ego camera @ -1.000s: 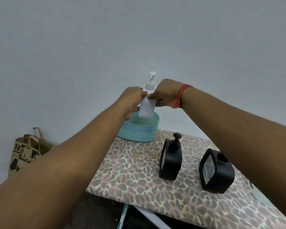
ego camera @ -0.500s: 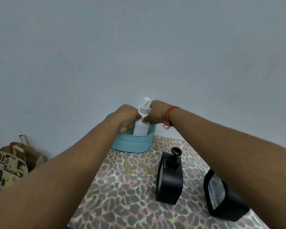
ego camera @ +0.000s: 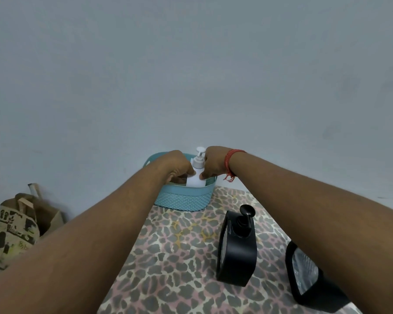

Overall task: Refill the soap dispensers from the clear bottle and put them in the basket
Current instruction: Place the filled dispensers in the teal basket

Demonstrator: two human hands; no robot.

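We have lowered the white dispenser (ego camera: pixel 196 175) from above the rim until its base sits down inside the teal basket (ego camera: pixel 184 198), at twelve o'clock on the tabletop (ego camera: pixel 179 257). Our left hand (ego camera: pixel 179 166) and right hand (ego camera: pixel 213 163) still pinch its body from either side, so it looks placed but not yet released. At four o'clock the black dispenser (ego camera: pixel 236 248) and a second black dispenser (ego camera: pixel 313 277), its neck hidden, stand outside the basket, so we judge most of the work remains.

Dim flat light, soft shadows, wide-angle edge distortion, slight blur
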